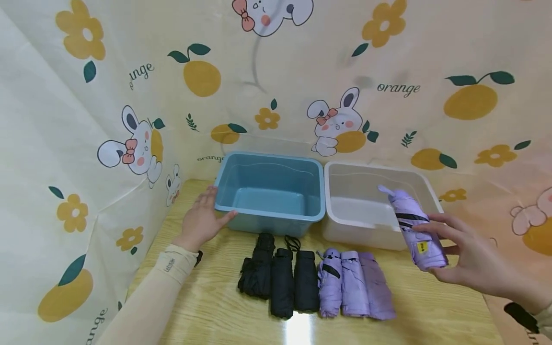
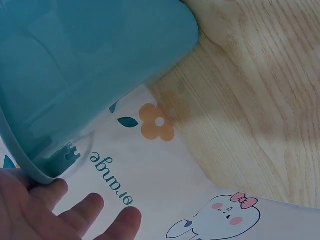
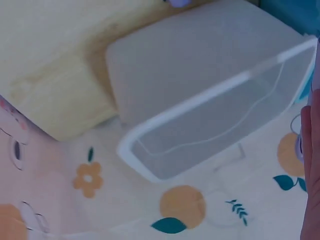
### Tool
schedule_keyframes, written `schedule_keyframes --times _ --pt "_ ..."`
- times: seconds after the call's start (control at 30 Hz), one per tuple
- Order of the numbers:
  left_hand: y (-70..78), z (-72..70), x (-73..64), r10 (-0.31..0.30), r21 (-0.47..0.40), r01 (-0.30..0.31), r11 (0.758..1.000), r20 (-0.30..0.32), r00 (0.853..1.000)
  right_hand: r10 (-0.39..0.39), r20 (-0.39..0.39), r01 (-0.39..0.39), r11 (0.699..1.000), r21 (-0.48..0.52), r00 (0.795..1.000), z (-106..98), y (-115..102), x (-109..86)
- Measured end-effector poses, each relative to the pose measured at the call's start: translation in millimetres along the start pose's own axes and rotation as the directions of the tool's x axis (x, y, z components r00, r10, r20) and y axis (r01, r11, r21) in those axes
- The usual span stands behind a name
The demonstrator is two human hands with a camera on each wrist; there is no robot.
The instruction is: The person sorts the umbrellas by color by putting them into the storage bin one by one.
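My right hand [image 1: 470,254] grips a folded lilac umbrella [image 1: 427,251] with a black strap and a yellow tag, tilted over the front right of a white bin [image 1: 366,235]. In the right wrist view only the edge of that hand [image 3: 312,170] shows, beside the bin. My left hand [image 1: 200,218] touches the front left corner of a blue bin [image 1: 267,225], fingers along its side and thumb over the front rim. Its fingertips [image 2: 60,187] lie near the rim in the left wrist view. The insides of both bins show no umbrellas.
Before the bins, folded umbrellas lie in a row on the wooden table [image 1: 207,306]: three black umbrellas [image 1: 282,287] on the left, three purple umbrellas [image 1: 355,287] on the right. A patterned cloth [image 1: 276,57] hangs behind and at both sides.
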State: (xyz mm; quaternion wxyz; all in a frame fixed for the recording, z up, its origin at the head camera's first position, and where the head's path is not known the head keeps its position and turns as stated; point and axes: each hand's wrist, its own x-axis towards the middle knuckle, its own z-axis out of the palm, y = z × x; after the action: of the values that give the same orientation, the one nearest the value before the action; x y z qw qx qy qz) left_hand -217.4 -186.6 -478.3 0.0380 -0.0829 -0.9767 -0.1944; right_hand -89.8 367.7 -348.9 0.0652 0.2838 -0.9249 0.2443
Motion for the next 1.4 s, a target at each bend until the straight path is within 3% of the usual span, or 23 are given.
schedule_keyframes --times 0.13,0.27,0.53,0.77,1.0,1.2,1.4 --pt "-0.4 1.5 2.0 0.006 0.009 -0.006 1.0 0.001 1.0 -0.009 0.06 0.005 0.998 0.055 0.998 -6 5 30.0" --pt "-1.0 2.8 2.9 -0.001 0.015 0.001 1.0 0.012 1.0 0.046 0.128 -0.059 0.993 0.101 0.991 -9 11 59.4" --pt "-3.1 3.0 1.1 -0.016 0.018 0.016 1.0 0.002 1.0 0.177 0.261 -0.208 0.973 0.098 0.949 3 30 111.1" --pt "-4.0 3.8 -1.3 -0.016 0.016 0.016 1.0 -0.023 1.0 0.187 0.321 -0.183 0.982 -0.043 0.929 28 54 148.6" --pt "-1.3 6.0 -2.8 0.014 0.008 -0.013 1.0 -0.055 0.998 0.219 0.393 -0.212 0.975 -0.061 0.893 52 70 175.7" --pt "-2.6 6.3 -3.5 0.015 -0.003 -0.015 1.0 -0.071 0.997 0.195 0.453 -0.142 0.978 -0.15 0.87 79 81 195.5" --pt "-4.6 5.1 -1.2 0.023 -0.018 -0.025 1.0 -0.066 0.998 0.201 0.527 -0.149 0.979 -0.141 0.825 97 86 206.9"
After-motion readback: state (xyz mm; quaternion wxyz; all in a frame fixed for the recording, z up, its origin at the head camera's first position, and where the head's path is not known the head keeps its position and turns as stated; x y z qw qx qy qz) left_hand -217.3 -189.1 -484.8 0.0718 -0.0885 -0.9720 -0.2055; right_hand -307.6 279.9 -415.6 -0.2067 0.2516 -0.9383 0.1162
